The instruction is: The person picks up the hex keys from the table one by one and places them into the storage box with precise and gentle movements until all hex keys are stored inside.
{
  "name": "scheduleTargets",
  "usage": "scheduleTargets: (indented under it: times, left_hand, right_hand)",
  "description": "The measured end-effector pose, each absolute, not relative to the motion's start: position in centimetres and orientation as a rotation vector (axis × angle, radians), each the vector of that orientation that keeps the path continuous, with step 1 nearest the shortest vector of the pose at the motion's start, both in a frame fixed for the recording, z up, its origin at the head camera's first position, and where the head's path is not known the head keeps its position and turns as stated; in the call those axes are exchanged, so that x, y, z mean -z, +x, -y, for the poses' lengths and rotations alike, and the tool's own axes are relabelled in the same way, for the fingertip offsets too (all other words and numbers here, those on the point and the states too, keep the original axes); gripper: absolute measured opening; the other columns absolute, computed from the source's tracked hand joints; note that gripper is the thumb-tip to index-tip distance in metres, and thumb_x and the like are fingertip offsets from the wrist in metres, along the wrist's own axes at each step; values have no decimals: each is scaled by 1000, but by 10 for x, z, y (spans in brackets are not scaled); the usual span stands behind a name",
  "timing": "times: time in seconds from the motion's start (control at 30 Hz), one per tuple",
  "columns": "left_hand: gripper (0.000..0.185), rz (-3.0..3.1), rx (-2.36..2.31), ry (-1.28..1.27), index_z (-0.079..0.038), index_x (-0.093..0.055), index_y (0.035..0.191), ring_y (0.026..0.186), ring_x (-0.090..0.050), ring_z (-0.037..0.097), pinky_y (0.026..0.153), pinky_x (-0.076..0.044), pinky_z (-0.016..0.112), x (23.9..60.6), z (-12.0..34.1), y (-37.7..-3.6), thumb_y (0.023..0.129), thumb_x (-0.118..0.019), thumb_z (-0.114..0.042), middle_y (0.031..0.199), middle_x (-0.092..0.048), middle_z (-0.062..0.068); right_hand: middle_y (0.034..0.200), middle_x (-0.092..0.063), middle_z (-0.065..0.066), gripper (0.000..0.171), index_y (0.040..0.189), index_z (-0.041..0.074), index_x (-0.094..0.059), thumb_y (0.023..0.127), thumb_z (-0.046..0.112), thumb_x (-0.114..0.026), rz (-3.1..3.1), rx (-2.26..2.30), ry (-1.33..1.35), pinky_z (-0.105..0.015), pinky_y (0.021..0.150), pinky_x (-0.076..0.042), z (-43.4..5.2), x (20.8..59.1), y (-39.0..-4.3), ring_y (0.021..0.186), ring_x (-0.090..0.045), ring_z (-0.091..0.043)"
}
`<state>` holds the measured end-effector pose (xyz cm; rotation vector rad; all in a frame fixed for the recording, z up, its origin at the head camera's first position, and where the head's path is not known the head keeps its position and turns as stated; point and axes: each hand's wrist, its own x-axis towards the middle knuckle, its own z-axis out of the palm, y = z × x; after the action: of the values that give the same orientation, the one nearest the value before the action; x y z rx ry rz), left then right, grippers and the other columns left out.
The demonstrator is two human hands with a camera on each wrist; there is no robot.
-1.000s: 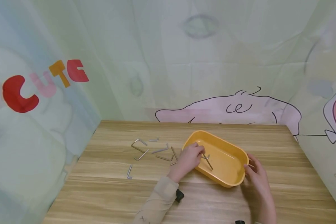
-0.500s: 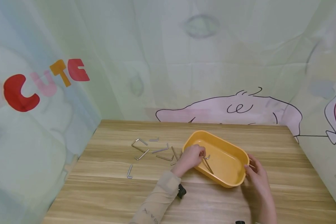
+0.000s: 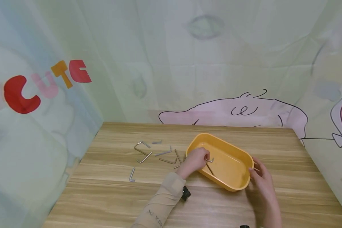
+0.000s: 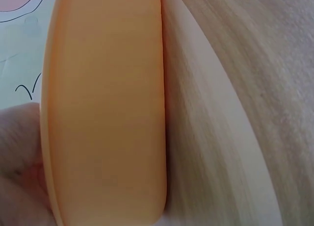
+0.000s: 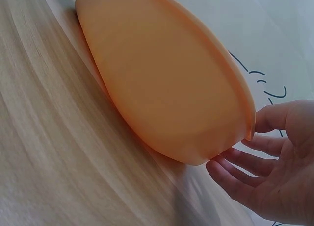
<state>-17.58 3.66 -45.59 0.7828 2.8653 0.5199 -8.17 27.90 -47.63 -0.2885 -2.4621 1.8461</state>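
Observation:
A yellow plastic tray [image 3: 231, 171] sits at an angle on the wooden table. My left hand [image 3: 196, 158] reaches over its left rim, fingers curled down inside. They pinch a brownish hex key [image 3: 210, 170] whose long arm slants toward the tray's near wall; its upper end is hidden under the fingers. A silver hex key [image 3: 212, 160] lies beside the fingertips in the tray. At the opposite end my right hand [image 3: 262, 177] grips the rim between thumb and fingers. The right wrist view shows its fingertips [image 5: 214, 165] under the tray's outer wall.
Several L-shaped hex keys, silver and brownish, lie scattered left of the tray, among them a lone silver key [image 3: 132, 175] nearest the front. The wooden table [image 3: 102, 199] ends at a printed curtain [image 3: 171, 79] behind.
My left hand has moved slightly right and lowered the brownish hex key against the tray's bottom near its front wall. The right hand has kept its grip on the rim.

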Motion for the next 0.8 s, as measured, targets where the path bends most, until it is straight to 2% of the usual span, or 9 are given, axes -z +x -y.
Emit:
scheduleTargets:
  times: [0.23,0.43,0.5,0.6,0.7,0.8]
  left_hand:
    - [11,-2882,-612,715,-13,-67,89,71,-47,8,63,-40,18,456,-36,-173,80,-68,-5,80,-56,-3]
    - [10,-2947,-610,714,-15,-68,92,73,-52,8,63,-41,19,451,-34,-166,82,-69,-13,85,-59,-4]
    - [10,-2972,-641,704,-15,-68,94,76,-55,9,63,-42,19,449,-31,-163,83,-69,-15,87,-61,-4]
    - [11,-3024,-713,682,-16,-68,94,80,-59,9,64,-45,19,448,-27,-158,84,-69,-16,90,-63,-4]
    - [10,-3089,-794,670,-16,-68,94,81,-61,9,64,-46,18,449,-21,-153,84,-69,-16,90,-64,-4]
    - [12,-3144,-867,678,-16,-68,95,78,-59,9,63,-45,16,451,-16,-149,83,-68,-16,90,-64,-3]
  right_hand:
    - [138,-41,-25,52,147,-2,-28,100,12,-44,2462,-1852,-297,-5,77,-46,-279,477,-81,94,-47,20]
    - [116,-48,14,52,146,-2,-30,99,11,-47,2426,-1879,-319,-8,76,-48,-280,479,-80,95,-50,17]
    - [112,-46,21,52,147,-2,-30,99,11,-47,2424,-1881,-324,-8,75,-48,-281,479,-80,94,-50,17]
    - [116,-47,15,52,147,-2,-30,99,11,-47,2435,-1878,-330,-8,76,-48,-280,479,-80,94,-50,18]
    - [129,-46,-4,53,148,-2,-28,100,11,-45,2445,-1886,-329,-6,76,-48,-280,478,-81,95,-48,19]
    - [139,-37,-20,53,148,-3,-25,100,11,-44,2443,-1914,-318,-5,76,-46,-280,477,-81,95,-45,20]
